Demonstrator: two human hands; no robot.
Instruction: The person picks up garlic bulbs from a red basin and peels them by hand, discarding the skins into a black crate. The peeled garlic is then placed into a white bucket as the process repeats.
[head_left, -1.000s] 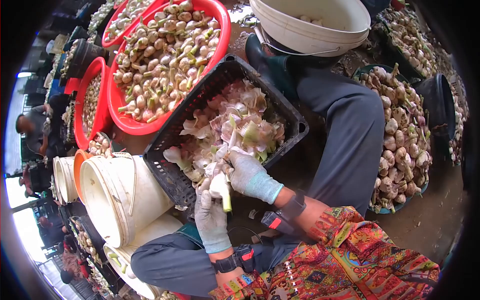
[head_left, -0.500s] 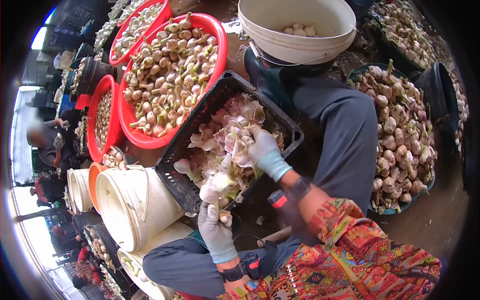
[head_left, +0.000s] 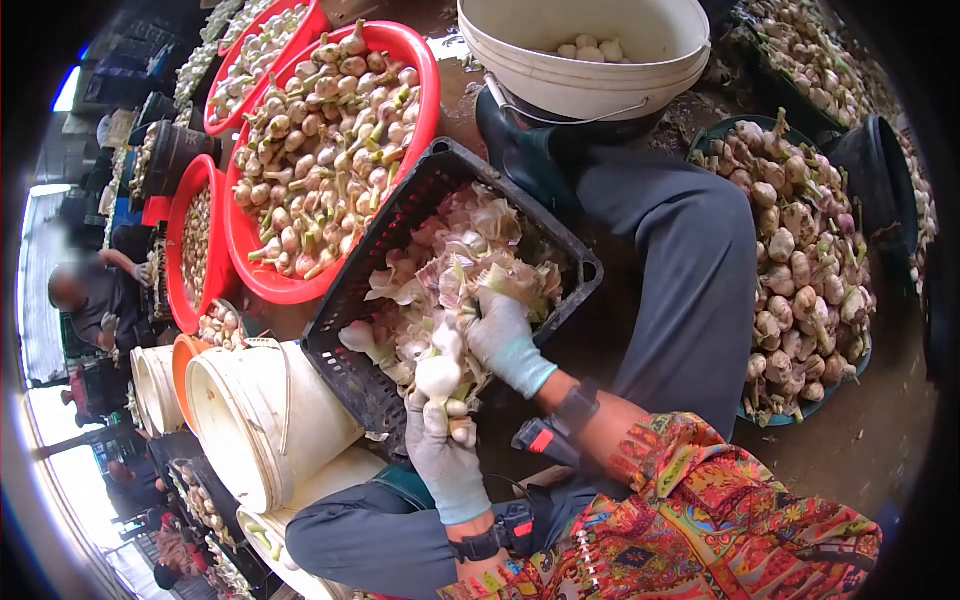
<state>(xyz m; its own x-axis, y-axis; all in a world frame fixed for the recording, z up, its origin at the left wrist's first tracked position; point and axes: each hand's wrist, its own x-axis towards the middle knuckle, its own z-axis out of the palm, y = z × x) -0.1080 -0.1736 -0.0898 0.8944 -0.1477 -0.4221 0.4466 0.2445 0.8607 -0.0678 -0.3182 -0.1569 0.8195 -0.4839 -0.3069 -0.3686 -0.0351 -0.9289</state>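
My left hand [head_left: 445, 465], in a pale grey glove, is closed round the stem end of a garlic bulb [head_left: 438, 378]. The bulb points up and away, its surface white and smooth. My right hand [head_left: 505, 340], gloved too, is just beyond it with curled fingers against the papery garlic skins [head_left: 420, 270]; whether it pinches any is hidden. Both hands are over the near part of a black plastic crate [head_left: 330, 290], which is tilted between my legs and heaped with loose skins.
A red tub [head_left: 432, 100] of untrimmed garlic stands beyond the crate at left. A white bucket [head_left: 590, 85] with a few clean bulbs is at the top. More garlic fills a basin [head_left: 800, 270] at right. White buckets [head_left: 240, 430] lie at left; a person [head_left: 90, 310] sits farther off.
My right hand has moved slightly left and down, nearer the bulb. The bulb in my left hand now shows a bare white surface where skin hung before.
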